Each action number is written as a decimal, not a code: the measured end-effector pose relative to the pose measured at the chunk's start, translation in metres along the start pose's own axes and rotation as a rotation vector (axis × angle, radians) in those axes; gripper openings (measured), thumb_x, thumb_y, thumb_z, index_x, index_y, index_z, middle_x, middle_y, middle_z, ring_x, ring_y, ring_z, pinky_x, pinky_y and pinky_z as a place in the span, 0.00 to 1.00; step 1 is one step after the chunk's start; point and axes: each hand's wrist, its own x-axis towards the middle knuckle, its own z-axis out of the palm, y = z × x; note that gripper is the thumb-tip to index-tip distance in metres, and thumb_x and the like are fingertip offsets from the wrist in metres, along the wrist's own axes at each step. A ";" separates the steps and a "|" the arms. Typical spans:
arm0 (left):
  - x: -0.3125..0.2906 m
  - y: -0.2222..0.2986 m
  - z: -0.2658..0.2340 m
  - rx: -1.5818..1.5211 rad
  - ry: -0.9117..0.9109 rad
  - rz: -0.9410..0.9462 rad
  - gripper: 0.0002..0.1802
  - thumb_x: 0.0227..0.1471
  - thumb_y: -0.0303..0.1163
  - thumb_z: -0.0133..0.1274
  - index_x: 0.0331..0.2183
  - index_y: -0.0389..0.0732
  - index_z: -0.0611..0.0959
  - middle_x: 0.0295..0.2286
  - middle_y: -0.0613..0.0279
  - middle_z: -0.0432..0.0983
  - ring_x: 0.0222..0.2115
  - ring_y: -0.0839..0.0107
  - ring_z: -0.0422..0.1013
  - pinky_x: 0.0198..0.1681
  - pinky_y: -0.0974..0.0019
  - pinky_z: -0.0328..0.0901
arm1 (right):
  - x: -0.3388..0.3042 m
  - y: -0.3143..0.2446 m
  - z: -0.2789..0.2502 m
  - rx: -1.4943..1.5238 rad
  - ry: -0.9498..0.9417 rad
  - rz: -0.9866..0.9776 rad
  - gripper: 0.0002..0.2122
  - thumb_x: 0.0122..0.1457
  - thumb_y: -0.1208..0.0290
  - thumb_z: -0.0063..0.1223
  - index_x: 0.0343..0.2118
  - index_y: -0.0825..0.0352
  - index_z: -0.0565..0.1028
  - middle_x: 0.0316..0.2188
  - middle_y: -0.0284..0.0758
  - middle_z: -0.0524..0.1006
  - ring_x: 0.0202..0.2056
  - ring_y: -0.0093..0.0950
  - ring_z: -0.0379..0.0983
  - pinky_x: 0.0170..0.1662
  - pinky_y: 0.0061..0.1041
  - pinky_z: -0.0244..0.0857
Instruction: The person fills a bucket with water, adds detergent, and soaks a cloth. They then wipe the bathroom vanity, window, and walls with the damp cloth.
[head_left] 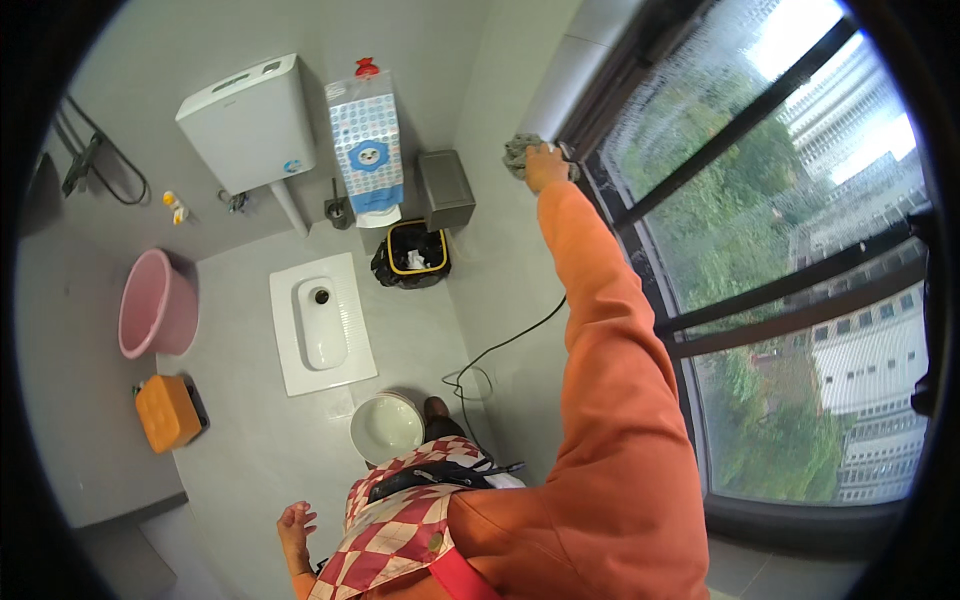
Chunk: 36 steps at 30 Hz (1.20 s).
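Note:
My right arm in an orange sleeve reaches up to the window side. There my right hand [547,167] presses a crumpled grey cloth [519,153] against the ledge beside the dark window frame [596,185]. Part of the cloth is covered by the hand. Low on the left, away from any object, my left hand [295,523] hangs with loosely bent fingers and nothing visible in it. A red and cream checked apron [395,540] covers my front.
A squat toilet [322,325] is set in the floor, with a white bucket [387,428] by my foot. A black-lined bin [412,255] stands near the wall. A dark cable [510,342] trails beside me. A pink tub [160,305] and orange stool-like object [168,412] are at left.

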 end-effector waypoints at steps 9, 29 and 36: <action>0.065 0.065 -0.008 0.137 -0.253 0.276 0.17 0.53 0.44 0.50 0.37 0.40 0.77 0.34 0.64 0.76 0.31 0.72 0.73 0.28 0.71 0.66 | -0.168 0.045 0.001 -0.131 -0.033 0.181 0.13 0.54 0.68 0.45 0.42 0.65 0.74 0.45 0.40 0.69 0.46 0.40 0.63 0.38 0.31 0.68; 0.094 0.064 -0.020 0.283 -0.471 0.394 0.15 0.53 0.41 0.51 0.36 0.39 0.78 0.32 0.65 0.76 0.29 0.72 0.74 0.26 0.72 0.66 | -0.448 0.261 -0.383 -0.624 1.326 0.412 0.21 0.44 0.82 0.48 0.43 0.54 0.72 0.44 0.32 0.69 0.43 0.35 0.64 0.41 0.34 0.62; 0.073 0.060 0.007 0.263 -0.504 0.367 0.15 0.53 0.41 0.50 0.36 0.40 0.77 0.33 0.64 0.76 0.30 0.73 0.73 0.26 0.71 0.66 | -0.442 0.229 -0.189 -0.274 0.947 0.130 0.17 0.46 0.79 0.44 0.40 0.56 0.73 0.38 0.31 0.70 0.41 0.34 0.63 0.42 0.33 0.57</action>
